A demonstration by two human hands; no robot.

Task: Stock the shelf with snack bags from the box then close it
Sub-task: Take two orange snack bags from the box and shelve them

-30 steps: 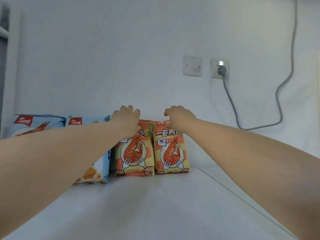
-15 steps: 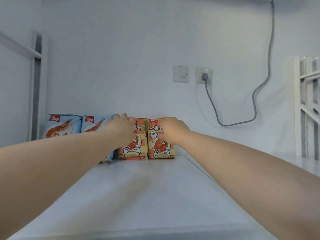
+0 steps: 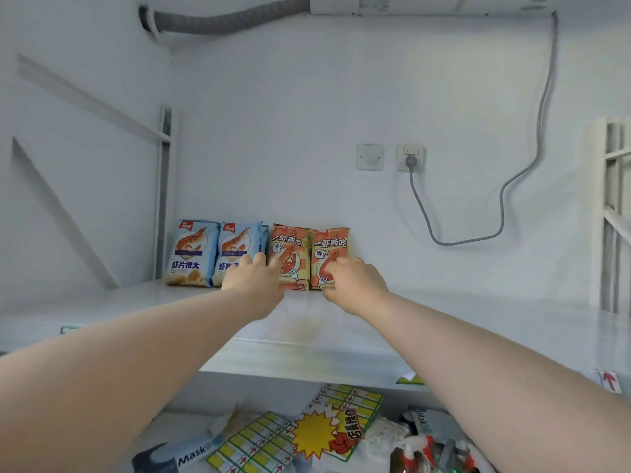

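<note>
Two orange shrimp snack bags [image 3: 290, 242] [image 3: 330, 245] stand upright side by side at the back of the white shelf [image 3: 478, 322], against the wall. To their left stand two blue shrimp-chip bags [image 3: 191, 250] [image 3: 239, 242]. My left hand [image 3: 254, 285] is in front of the left orange bag, fingers spread and touching its lower front. My right hand [image 3: 355, 285] is in front of the right orange bag, fingers loosely curled at its lower edge. Neither hand grips a bag. The box is out of view.
White shelf uprights stand at the left [image 3: 164, 199] and right [image 3: 611, 216]. A grey cable [image 3: 512, 179] hangs from a wall socket [image 3: 410, 158]. On the lower shelf lie a mask box [image 3: 191, 457], a yellow price sign [image 3: 321, 435] and other packets.
Both hands slid from the tops of the orange bags down to their lower fronts. My head drew back, so the shelf's front edge and lower shelf now show.
</note>
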